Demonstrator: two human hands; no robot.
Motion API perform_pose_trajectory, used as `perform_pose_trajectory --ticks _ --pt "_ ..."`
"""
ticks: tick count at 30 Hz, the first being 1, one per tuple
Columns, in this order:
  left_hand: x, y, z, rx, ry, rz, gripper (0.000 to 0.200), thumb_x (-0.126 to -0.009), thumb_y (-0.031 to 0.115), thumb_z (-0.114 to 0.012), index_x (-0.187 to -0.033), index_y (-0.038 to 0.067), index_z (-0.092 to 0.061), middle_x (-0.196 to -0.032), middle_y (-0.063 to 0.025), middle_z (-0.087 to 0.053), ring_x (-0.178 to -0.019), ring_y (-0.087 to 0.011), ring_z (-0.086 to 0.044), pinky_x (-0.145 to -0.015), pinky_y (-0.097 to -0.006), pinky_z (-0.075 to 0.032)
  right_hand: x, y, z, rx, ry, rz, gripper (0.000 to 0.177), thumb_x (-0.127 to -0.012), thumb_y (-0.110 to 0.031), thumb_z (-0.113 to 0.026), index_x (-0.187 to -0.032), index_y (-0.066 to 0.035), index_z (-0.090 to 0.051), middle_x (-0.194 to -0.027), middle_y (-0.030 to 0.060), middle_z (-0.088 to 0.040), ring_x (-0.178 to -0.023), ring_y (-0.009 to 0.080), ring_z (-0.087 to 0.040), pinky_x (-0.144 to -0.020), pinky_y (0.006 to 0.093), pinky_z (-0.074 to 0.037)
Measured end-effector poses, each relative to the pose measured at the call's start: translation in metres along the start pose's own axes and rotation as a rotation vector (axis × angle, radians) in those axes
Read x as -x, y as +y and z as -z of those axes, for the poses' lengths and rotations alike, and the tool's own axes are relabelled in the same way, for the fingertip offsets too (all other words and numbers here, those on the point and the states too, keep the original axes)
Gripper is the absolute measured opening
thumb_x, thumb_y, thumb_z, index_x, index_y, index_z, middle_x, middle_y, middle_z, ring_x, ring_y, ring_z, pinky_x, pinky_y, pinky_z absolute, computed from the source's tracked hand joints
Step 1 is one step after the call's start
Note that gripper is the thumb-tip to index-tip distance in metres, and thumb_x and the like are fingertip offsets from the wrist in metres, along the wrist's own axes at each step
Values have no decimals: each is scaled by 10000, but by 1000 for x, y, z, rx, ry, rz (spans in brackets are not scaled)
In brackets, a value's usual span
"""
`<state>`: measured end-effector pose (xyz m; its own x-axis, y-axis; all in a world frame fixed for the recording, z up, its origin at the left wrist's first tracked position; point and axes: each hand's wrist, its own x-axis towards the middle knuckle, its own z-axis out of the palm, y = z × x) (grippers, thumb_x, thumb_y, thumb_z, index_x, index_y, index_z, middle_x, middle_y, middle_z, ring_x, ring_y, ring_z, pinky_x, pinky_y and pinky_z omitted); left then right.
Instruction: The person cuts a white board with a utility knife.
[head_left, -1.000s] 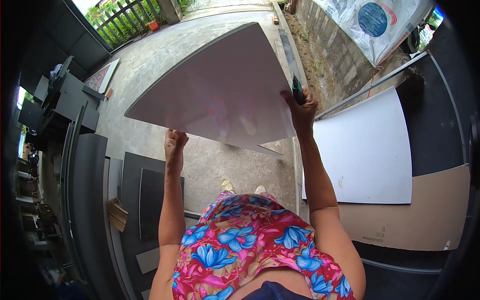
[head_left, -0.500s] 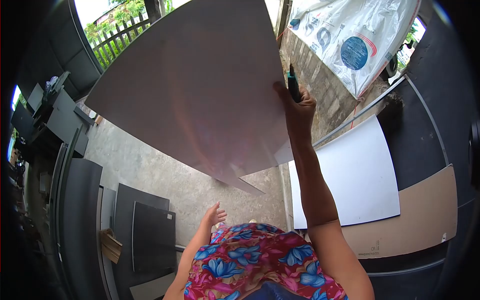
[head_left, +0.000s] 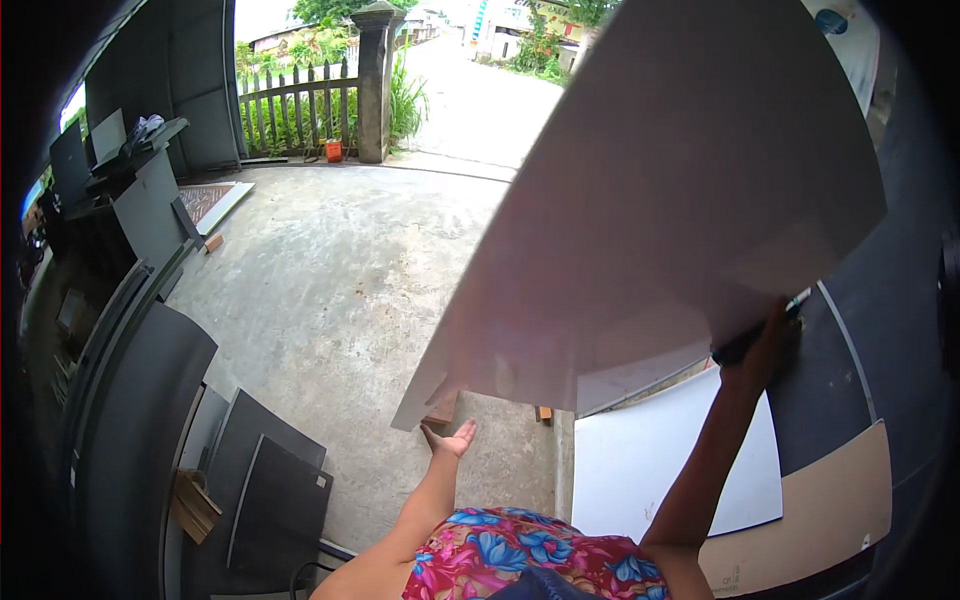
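Note:
A large white panel (head_left: 670, 220) stands tilted up in the air at the upper right. My right hand (head_left: 765, 345) grips its right lower edge and also holds a dark, teal-tipped tool against it. My left hand (head_left: 450, 437) is palm up just under the panel's lowest corner, fingers apart, holding nothing; whether it touches the corner I cannot tell.
Another white sheet (head_left: 670, 460) lies on a brown board (head_left: 830, 510) at the lower right. Dark panels (head_left: 270, 480) lean and lie at the left. Bare concrete floor (head_left: 330, 260) stretches ahead to a fence and gate post (head_left: 372, 80).
The panel has swung up and to the right. My right hand moved down and right with it. My left hand, off the panel since half a second ago, rose under its lower corner.

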<state>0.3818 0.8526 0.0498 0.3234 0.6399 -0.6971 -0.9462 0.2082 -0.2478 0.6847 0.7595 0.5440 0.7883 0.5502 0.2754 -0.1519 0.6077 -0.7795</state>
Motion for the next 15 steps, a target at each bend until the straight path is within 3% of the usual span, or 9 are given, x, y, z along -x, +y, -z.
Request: perform_pose_trajectory --ticks 2,5,8,12,13,14,15 --pt "-16 5 -26 41 -151 -224 1043 -716 786 -428 -1429 77 -152 -1399 -249 -322 -1303 -415 -314 -1066 -533 -274 0 -7 24 84 -15 94 742 -858 -492 -593 -1363 -38 -295 -1305 193 -395 -1210 316 -412 -958 475 -408" --pt "-11 21 -54 160 -421 -288 846 -790 716 -406 -1415 158 -290 -1435 -127 -325 -1306 -375 -313 -1074 -544 -251 -10 -2 84 54 -57 91 706 -882 -497 -554 -1383 -59 -320 -1322 168 -395 -1199 309 -435 -926 426 -437" --pt "-4 36 -61 95 -332 -401 666 -836 637 -421 -1265 131 -481 -1298 -76 -490 -1234 -290 -430 -1050 -513 -310 8 8 113 112 116 39 760 -854 -545 -556 -1383 -58 -308 -1310 178 -395 -1209 301 -431 -924 424 -444" --pt "7 76 -83 -190 -477 -640 670 -827 635 -472 -1294 154 -482 -1323 -56 -487 -1237 -293 -417 -1048 -529 -277 21 62 186 129 69 -77 789 -846 -596 -516 -1382 -60 -299 -1296 174 -410 -1187 302 -448 -903 420 -458" --pt "19 87 -90 -154 -593 -615 541 -845 561 -529 -1213 165 -543 -1178 -31 -583 -1136 -250 -504 -994 -498 -347 20 85 216 110 45 -144 794 -840 -619 -501 -1374 -64 -310 -1283 163 -425 -1167 297 -462 -884 412 -467" --pt "32 99 -100 -181 -690 -667 483 -861 515 -534 -1188 160 -552 -1141 -32 -593 -1106 -239 -522 -975 -480 -370 18 107 241 91 21 -213 800 -833 -641 -486 -1367 -68 -321 -1269 152 -440 -1148 291 -476 -865 404 -477" --pt "45 112 -111 -208 -787 -721 425 -878 468 -539 -1163 155 -561 -1103 -33 -604 -1076 -228 -539 -955 -462 -393 17 119 244 67 49 -261 732 -848 -616 -474 -1320 -67 -363 -1199 127 -468 -1041 247 -499 -755 363 -471"
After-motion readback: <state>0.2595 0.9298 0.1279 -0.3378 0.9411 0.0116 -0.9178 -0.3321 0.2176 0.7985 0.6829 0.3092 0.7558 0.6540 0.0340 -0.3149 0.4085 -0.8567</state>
